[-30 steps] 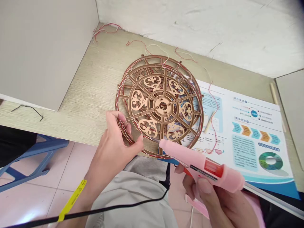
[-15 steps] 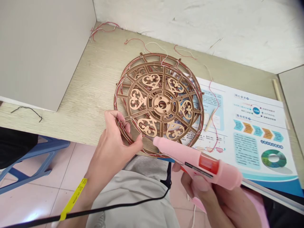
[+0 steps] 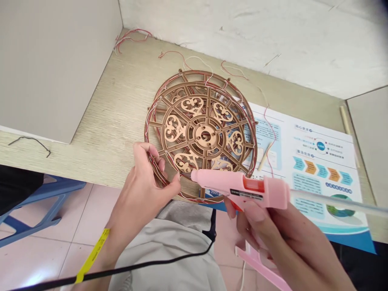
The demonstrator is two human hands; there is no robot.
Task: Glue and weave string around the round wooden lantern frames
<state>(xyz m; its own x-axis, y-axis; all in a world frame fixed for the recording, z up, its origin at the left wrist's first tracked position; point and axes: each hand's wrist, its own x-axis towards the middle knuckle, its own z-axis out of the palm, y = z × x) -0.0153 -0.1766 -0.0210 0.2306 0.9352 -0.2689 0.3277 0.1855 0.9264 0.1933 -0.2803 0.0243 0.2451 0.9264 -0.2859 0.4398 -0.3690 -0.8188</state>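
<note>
A brown openwork wheel-shaped frame with scroll cut-outs tops at least one similar frame on the desk. Red and white wires run around its outer ring. My left hand pinches the near left edge of the ring, thumb in front and fingers curled behind. My right hand grips a pink hot glue gun from below. Its nozzle points left, close to my left thumb and the lower rim; whether the tip touches the ring cannot be made out. A clear glue stick sticks out of the gun's back.
Under the frames lies a printed sheet with a thin wooden stick on it. Loose red and white wires rest along the wall. At left are a grey panel, a black wire and a blue stool.
My right hand has turned the glue gun, raising its back end so the body lies nearly level. The nozzle has shifted slightly left. My left hand keeps its hold on the ring.
</note>
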